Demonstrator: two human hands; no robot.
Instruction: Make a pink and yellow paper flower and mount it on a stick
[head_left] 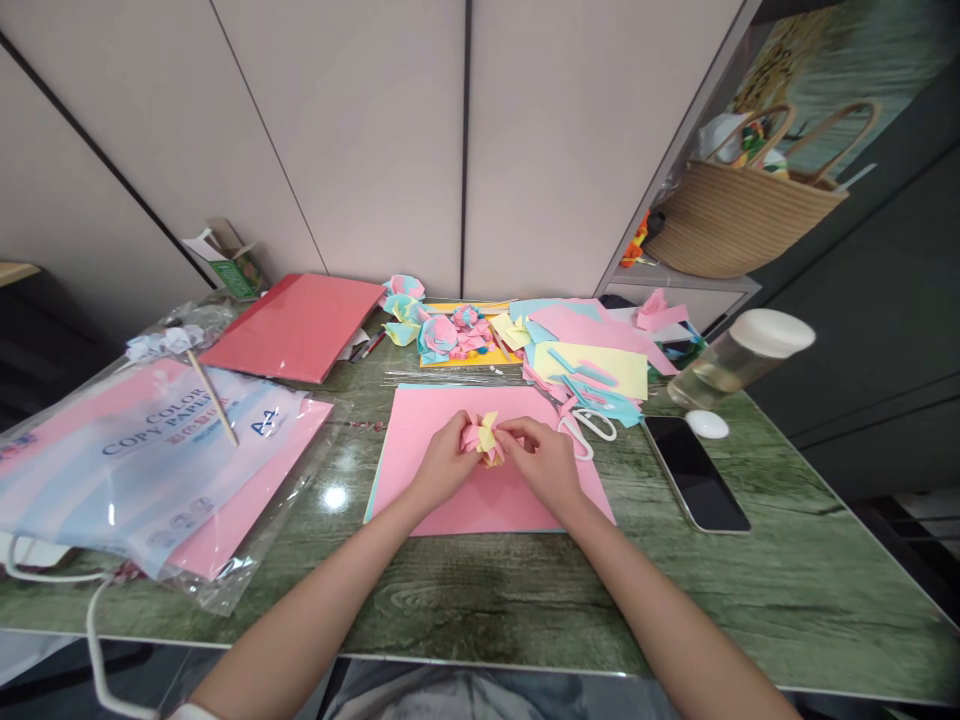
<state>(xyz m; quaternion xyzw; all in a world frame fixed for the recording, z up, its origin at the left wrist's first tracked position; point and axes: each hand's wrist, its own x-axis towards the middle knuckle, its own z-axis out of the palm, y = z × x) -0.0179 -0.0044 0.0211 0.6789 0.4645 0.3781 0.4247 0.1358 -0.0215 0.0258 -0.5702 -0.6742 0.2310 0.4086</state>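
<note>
We're right at the left hand [448, 452], thumb and fingers pinching a pink-and-yellow paper flower [487, 437], and there's the right hand [541, 462] pinching its other side! We have that flower over pink sheets [495, 510], midway between the near and far edges of the tabletop [420, 600]. Just beyond the right hand, we spot white-handled scissors [585, 440] by cut paper [626, 375]. Toward the right edge, we find a phone [697, 473] and a lidded bottle [720, 360]. Up at the far edge, folded paper blooms [438, 337]; across to the left edge, bagged copy paper [165, 450]!
</note>
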